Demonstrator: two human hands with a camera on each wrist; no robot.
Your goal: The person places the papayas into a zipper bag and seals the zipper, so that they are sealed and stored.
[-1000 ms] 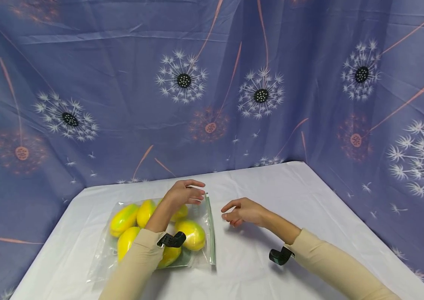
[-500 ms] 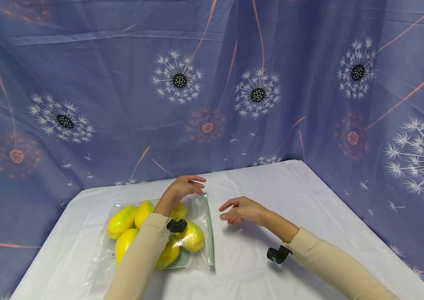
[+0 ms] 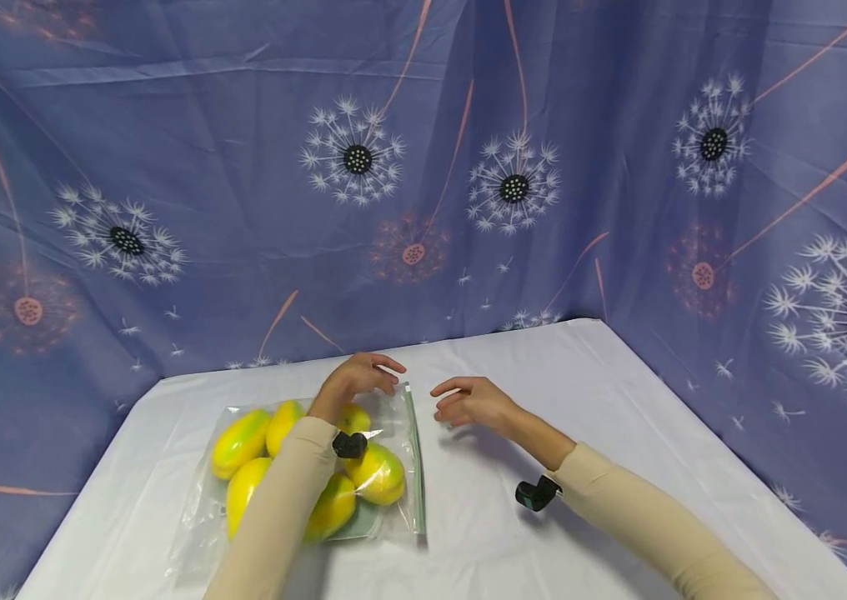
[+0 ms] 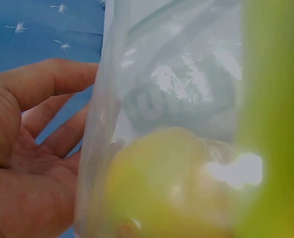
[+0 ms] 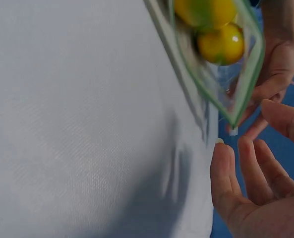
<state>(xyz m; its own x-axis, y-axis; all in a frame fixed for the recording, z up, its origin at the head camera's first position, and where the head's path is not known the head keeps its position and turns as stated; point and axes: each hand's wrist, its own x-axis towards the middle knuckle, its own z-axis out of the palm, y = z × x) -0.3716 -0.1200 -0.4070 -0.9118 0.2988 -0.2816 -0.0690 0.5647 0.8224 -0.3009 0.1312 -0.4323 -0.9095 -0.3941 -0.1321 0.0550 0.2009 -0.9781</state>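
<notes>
A clear zip bag (image 3: pixel 198 525) lies on the table, holding several yellow-green mangoes (image 3: pixel 238 443). Its green-edged mouth (image 3: pixel 416 467) faces right; in the right wrist view the green edges (image 5: pixel 256 64) stand apart. At the far corner of the mouth is a small white slider (image 5: pixel 233 132). My left hand (image 3: pixel 358 379) is over the bag's far edge beside that corner, fingers loosely bent; whether they touch the plastic I cannot tell. To the right of the corner, my right hand (image 3: pixel 474 402) hovers above the table with relaxed fingers and nothing in them.
The table wears a white cloth (image 3: pixel 513 533). A blue curtain (image 3: pixel 243 208) with dandelion prints hangs behind it and along the right side. Each wrist carries a small black camera, such as the right one (image 3: pixel 536 493).
My right hand has moved slightly left and away from me, nearer the bag's far corner. The left hand has shifted a little farther back along the bag. The bag has stayed in place.
</notes>
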